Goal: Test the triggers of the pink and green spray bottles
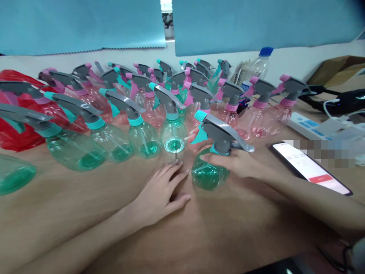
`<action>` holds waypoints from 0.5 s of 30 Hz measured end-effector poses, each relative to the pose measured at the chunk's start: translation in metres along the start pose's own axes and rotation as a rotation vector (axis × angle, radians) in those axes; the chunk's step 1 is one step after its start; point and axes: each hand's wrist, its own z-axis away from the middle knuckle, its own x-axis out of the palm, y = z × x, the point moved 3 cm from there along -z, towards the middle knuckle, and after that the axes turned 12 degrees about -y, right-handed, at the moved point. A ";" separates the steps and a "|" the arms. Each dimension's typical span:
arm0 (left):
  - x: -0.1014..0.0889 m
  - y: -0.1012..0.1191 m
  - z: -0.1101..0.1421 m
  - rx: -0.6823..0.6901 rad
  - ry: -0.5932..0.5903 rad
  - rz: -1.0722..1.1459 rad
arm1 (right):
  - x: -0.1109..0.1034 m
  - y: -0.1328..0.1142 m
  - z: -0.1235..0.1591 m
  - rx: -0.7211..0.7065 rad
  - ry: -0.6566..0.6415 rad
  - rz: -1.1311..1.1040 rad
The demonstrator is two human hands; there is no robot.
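My right hand [238,161] is wrapped round the neck of a green spray bottle [209,173] with a grey and teal trigger head, which stands on the wooden table [85,220]. My left hand [161,194] lies flat on the table just left of that bottle, fingers stretched out, holding nothing. Right behind the hands stands a row of green spray bottles [173,139], and behind those several pink spray bottles [258,114].
A phone [309,167] with a lit screen lies on the table to the right. A white power strip [310,127] and cables sit behind it. A red plastic bag [17,114] is at far left, a clear water bottle [258,66] at the back.
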 end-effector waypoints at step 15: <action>0.001 0.000 0.000 0.009 0.013 -0.008 | -0.001 0.000 -0.004 -0.058 -0.026 -0.044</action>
